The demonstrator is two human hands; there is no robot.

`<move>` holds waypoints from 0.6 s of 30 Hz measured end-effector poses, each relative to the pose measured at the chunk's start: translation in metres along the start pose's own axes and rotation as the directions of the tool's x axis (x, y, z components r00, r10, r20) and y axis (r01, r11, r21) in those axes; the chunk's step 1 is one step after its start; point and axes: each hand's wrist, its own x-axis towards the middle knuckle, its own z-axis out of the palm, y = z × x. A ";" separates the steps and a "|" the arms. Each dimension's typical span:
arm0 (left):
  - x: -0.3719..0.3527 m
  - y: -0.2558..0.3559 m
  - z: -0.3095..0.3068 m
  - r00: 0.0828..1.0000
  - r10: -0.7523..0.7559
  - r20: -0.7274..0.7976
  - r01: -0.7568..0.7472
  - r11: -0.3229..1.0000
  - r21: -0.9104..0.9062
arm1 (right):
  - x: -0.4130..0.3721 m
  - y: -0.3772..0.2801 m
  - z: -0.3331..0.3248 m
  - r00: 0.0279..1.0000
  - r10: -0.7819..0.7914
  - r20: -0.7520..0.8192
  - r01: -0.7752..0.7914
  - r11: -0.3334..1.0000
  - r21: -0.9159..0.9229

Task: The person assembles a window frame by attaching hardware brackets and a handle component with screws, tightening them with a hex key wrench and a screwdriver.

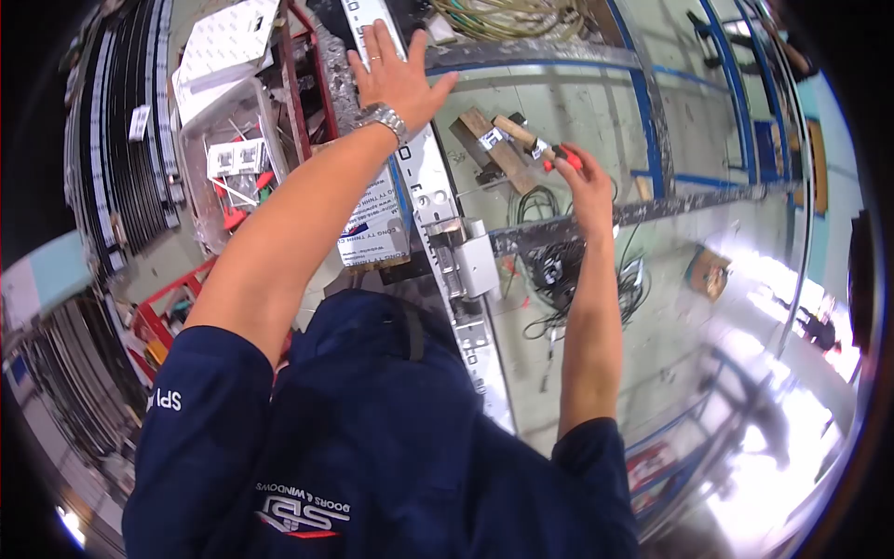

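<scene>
My left hand [396, 82], with a metal watch [383, 119] on the wrist, lies spread on a long aluminium profile [424, 166] covered in printed white film. A lock or hinge fitting with a white block [477, 265] sits on this profile, nearer my body. My right hand [587, 182] is held out over the right side, its fingers closed around a red-and-black handle [564, 158], perhaps a screwdriver; the tool's tip cannot be made out. Beside that handle is a wooden-handled tool [515, 130], above a piece of wood [503, 158].
To the left stands a clear plastic bin [200, 177] with red and green tools and labels. Stacked dark profiles [112, 130] line the far left. Blue-and-grey frame bars [670, 207] cross the right side. Black cables [559, 270] lie on the floor below.
</scene>
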 end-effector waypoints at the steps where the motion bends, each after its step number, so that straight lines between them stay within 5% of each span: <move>1: 0.002 -0.001 0.000 1.000 -0.014 -0.005 0.014 1.000 -0.014 | 0.003 0.001 -0.001 0.999 -0.018 0.035 0.016 0.998 0.058; 4: 0.001 0.002 -0.005 0.999 -0.043 -0.013 0.042 0.999 -0.029 | 0.009 0.015 -0.005 0.993 -0.023 0.119 -0.004 0.976 0.219; 7: 0.013 0.009 -0.023 0.967 -0.114 0.229 0.138 0.986 -0.090 | 0.016 0.031 -0.012 0.988 -0.042 0.149 0.001 0.964 0.265; 8: 0.012 0.010 -0.025 0.976 -0.103 0.194 0.124 0.988 -0.095 | 0.022 0.040 -0.015 0.988 -0.089 0.124 0.078 0.993 0.092; 10: 0.001 0.013 -0.028 0.961 -0.149 0.233 0.170 0.983 -0.073 | 0.010 0.043 -0.013 0.995 -0.004 0.101 -0.006 0.995 0.099; 18: 0.011 0.015 -0.035 0.962 -0.136 0.237 0.154 0.986 -0.060 | 0.011 0.044 -0.023 0.985 -0.074 0.158 0.037 0.973 0.226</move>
